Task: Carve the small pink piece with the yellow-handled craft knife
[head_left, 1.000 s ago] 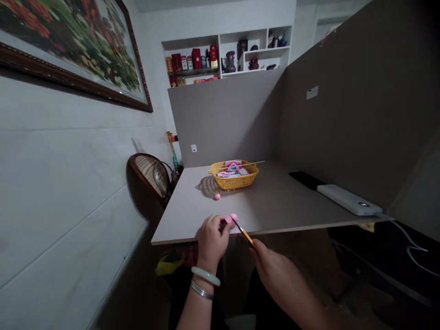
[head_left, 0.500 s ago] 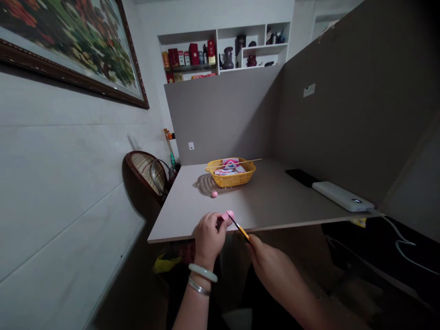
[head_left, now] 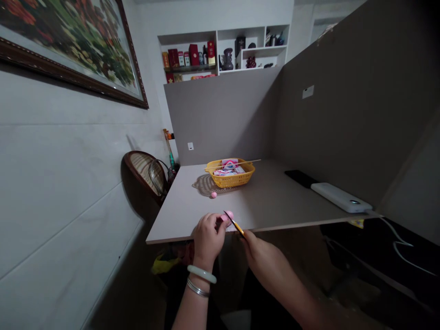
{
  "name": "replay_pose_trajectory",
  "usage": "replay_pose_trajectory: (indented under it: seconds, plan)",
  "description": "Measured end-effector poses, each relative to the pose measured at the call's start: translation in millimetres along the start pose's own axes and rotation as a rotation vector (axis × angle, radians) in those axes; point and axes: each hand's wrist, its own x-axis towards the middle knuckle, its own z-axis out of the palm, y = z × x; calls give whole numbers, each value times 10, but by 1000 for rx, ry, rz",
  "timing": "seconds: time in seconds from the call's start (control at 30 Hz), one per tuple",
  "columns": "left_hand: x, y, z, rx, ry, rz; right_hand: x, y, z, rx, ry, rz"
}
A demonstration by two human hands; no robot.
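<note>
Near the front edge of the table, my left hand (head_left: 209,233) pinches a small pink lump (head_left: 227,216) that looks like modelling clay. Its fingers hide part of the lump. My right hand (head_left: 256,247) comes from the right and grips a slim knife (head_left: 237,226) by its yellow handle. The dark, pointed blade lies across the top of the lump; I cannot tell whether it cuts in. A small pink ball (head_left: 213,195) rests on the table farther back, apart from both hands.
Behind the ball stands a yellow plastic basket (head_left: 233,181) with printed packets inside and a thin stick across its rim. At the table's right lie a white power bank (head_left: 338,197) with a cable and a dark flat object (head_left: 298,178). Grey panels (head_left: 220,119) close the back and right.
The knife and my right hand have shifted slightly left, so the blade tip reaches farther across the pink lump. My left hand keeps its pinch almost in place.
</note>
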Motion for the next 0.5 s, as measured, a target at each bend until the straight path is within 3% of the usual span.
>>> replay_pose_trajectory:
  seconds: [0.1, 0.33, 0.5]
  plan:
    - [7, -7, 5, 14, 12, -7, 78, -39, 5, -20, 1, 4]
    - [-2, 16, -11, -5, -3, -1, -117, 78, 56, 39, 5, 0]
    - [7, 2, -3, 19, 0, -8, 76, -19, -1, -23, -3, 9]
